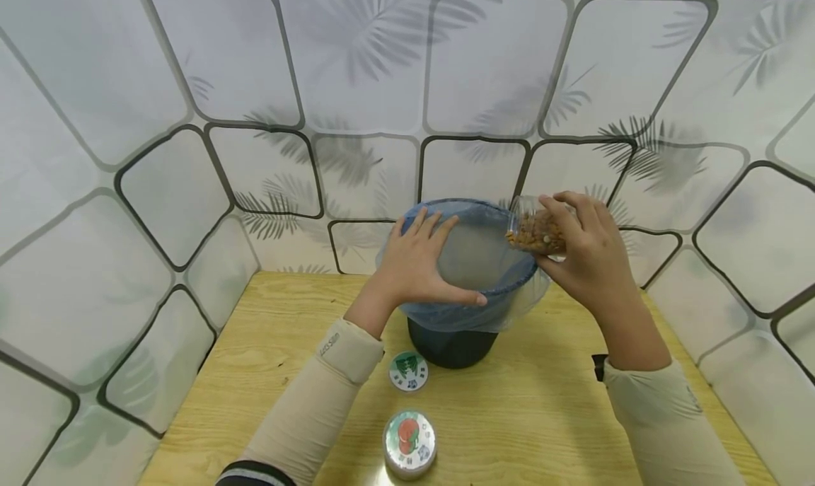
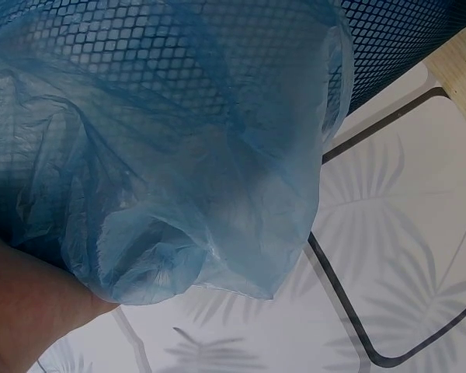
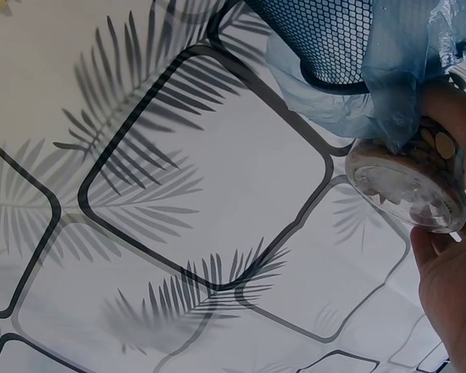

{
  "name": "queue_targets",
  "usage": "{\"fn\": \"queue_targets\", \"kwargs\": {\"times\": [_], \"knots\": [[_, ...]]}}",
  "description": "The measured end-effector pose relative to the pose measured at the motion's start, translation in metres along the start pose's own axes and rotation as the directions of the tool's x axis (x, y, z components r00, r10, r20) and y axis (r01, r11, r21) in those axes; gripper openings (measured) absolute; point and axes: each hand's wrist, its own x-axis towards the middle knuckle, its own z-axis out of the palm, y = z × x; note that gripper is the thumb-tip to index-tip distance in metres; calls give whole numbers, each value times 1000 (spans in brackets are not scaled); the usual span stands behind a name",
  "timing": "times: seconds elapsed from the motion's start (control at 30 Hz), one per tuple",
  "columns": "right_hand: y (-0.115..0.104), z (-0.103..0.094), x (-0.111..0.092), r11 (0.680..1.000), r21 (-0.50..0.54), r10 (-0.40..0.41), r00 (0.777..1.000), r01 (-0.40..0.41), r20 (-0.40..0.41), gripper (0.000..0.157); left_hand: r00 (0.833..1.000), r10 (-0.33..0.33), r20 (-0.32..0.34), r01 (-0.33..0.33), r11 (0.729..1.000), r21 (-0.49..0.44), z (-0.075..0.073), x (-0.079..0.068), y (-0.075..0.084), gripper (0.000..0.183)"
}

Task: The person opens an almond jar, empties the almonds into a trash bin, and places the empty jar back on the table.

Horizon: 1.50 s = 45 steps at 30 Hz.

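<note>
The right hand holds a small clear jar of brown nuts or pellets, fingers curled round its body, and tips it on its side at the right of the rim of a dark mesh wastebasket lined with a blue plastic bag. The jar's mouth faces left over the opening. The left hand rests on the near left rim, fingers straight and slightly spread, the thumb lying along the near edge over the liner.

To pour well, I judge the jar's mouth should sit clearly inside the rim line before it is tipped further, since at present it hangs right at the edge and loose pieces could slide down outside the folded-over liner. A slow roll of the wrist would let the contents run out steadily. The left hand is best kept pressing down on the rim, holding basket and liner from shifting.

On the near tabletop lie a green-printed lid and, nearer, a second lidded jar with a red label, well apart from the pouring.
</note>
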Motion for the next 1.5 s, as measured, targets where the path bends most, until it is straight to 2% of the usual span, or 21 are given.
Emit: {"fn": "queue_targets", "kwargs": {"times": [0.83, 1.5], "knots": [[-1, 3, -3, 1000, -21, -1, 1000, 2, 31, 100, 1000, -7, -9, 7, 1000, -17, 1, -2, 0, 138], [-5, 5, -2, 998, -4, -67, 998, 67, 0, 98, 1000, -13, -12, 12, 999, -30, 0, -2, 1, 139]]}}
